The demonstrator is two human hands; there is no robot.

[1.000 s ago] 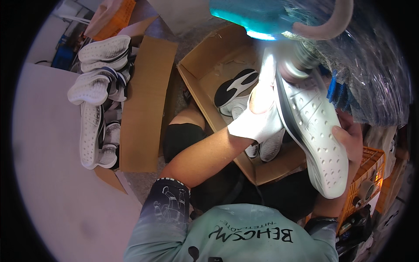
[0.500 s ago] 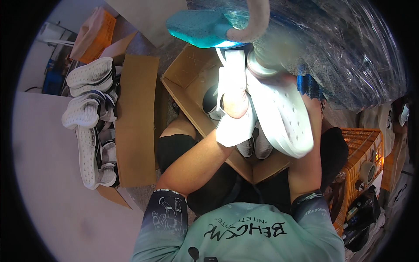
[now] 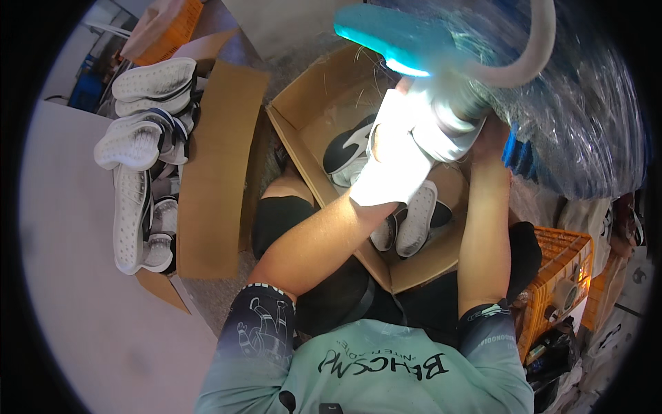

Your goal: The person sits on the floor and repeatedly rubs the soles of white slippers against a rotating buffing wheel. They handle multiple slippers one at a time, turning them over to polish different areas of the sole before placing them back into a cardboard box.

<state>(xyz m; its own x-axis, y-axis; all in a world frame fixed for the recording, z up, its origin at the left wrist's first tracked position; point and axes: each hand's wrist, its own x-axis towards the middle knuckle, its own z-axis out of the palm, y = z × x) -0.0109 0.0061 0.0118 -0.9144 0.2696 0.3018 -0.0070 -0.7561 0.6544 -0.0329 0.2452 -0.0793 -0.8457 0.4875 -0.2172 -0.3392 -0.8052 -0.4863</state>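
Observation:
Under the glowing teal lamp, a white shoe sole is up in front of me, foreshortened and washed out by glare. My right hand grips it from the right side, its fingers mostly hidden behind the sole and the lamp's blurred stand. My left hand, covered partly by a loose white wrap at palm and wrist, is against the sole's left side; its fingers are lost in the light. Below, a cardboard box between my knees holds white soles and a black-and-white one.
At the left, another carton stands beside stacked white soles. Crumpled clear plastic sheeting fills the upper right. An orange crate is by my right knee, with a black bag near it. The lamp's curved neck arches over my hands.
The sole has turned from showing its perforated face to being foreshortened, and both hands have moved up and right with it. More soles inside the box now show. The whole view has shifted somewhat.

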